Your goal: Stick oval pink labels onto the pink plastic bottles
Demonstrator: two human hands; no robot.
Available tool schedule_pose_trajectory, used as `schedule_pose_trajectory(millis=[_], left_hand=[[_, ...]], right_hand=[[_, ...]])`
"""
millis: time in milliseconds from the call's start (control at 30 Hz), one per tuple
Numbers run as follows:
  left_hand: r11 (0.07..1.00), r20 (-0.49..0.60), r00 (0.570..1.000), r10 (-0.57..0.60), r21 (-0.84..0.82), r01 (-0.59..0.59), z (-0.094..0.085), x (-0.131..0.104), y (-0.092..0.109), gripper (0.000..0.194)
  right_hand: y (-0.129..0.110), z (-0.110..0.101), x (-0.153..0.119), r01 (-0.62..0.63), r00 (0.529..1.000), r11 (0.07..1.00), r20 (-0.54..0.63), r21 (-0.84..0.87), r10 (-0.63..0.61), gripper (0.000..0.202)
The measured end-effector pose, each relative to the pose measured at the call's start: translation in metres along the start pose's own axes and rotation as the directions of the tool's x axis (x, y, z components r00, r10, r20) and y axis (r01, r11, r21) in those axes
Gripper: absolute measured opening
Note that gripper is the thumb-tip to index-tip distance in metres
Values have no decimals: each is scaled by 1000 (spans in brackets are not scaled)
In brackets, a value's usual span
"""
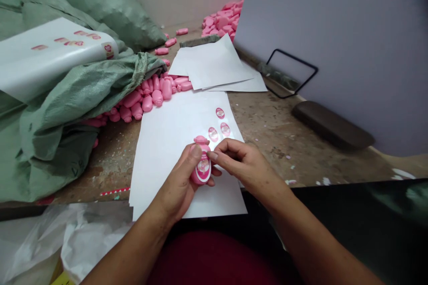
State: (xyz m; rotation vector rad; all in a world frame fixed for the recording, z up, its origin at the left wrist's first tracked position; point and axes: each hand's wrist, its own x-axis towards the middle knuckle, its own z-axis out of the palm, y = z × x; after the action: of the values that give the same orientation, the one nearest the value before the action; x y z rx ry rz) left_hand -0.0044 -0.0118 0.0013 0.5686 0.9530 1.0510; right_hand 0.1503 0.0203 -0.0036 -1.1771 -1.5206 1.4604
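Observation:
My left hand [182, 176] is wrapped round a small pink plastic bottle [199, 181], its thumb lying over the front. An oval pink-and-white sticker [203, 165] lies on the bottle's face. At the sticker's upper right edge, the thumb and forefinger of my right hand [242, 160] are pinched together; the exact contact is partly hidden. Beneath both hands is a white sticker sheet [160, 142], with several oval stickers [220, 113] near its right side.
Pink bottles [157, 91] spill from a green sack [100, 84] on the left, where a curled sticker sheet [33, 69] rests. White sheets [220, 64] lie further back. More pink pieces [224, 20] are piled behind. A dark brown case [331, 122] and black wire frame [292, 55] stand right.

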Motion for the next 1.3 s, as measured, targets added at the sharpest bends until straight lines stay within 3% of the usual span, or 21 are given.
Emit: schedule_pose_trajectory(millis=[100, 167, 267, 333, 433, 567, 700, 933, 1000, 1167, 1300], left_hand=[[999, -40, 999, -8, 48, 10, -1, 2, -1, 22], [999, -66, 998, -14, 36, 16, 0, 3, -1, 20], [1000, -106, 994, -28, 9, 29, 2, 4, -2, 19], [999, -152, 988, -39, -12, 37, 3, 4, -1, 19], [994, -184, 979, -83, -80, 70, 2, 5, 2, 17], [974, -173, 971, -163, -185, 130, 2, 6, 6, 15], [970, -185, 964, -188, -191, 153, 2, 7, 7, 16], [982, -125, 983, -134, -148, 115, 1, 7, -1, 13], [985, -111, 987, -115, -140, 99, 2, 7, -3, 12], [995, -104, 992, -69, -76, 61, 4, 6, -6, 14], [998, -106, 993, -52, -49, 47, 4, 6, -5, 17]], right_hand=[[1, 1, -5, 62, 995, 970, -56, -234, -77, 28], [4, 3, -8, 155, 970, 880, -101, -450, -223, 22], [14, 4, -12, 257, 867, 649, -126, -716, -482, 19], [20, 2, -14, 238, 812, 564, -156, -791, -562, 20], [22, -3, -19, 287, 803, 548, -114, -786, -585, 19], [17, -4, -30, 484, 784, 482, 116, -730, -610, 21], [16, 0, -33, 499, 742, 403, 139, -767, -656, 21], [18, 2, -28, 542, 699, 324, 203, -775, -686, 23], [18, 2, -29, 552, 706, 335, 214, -764, -675, 27], [14, -2, -30, 517, 810, 494, 212, -699, -547, 29], [11, -3, -30, 519, 811, 483, 229, -705, -538, 27]])
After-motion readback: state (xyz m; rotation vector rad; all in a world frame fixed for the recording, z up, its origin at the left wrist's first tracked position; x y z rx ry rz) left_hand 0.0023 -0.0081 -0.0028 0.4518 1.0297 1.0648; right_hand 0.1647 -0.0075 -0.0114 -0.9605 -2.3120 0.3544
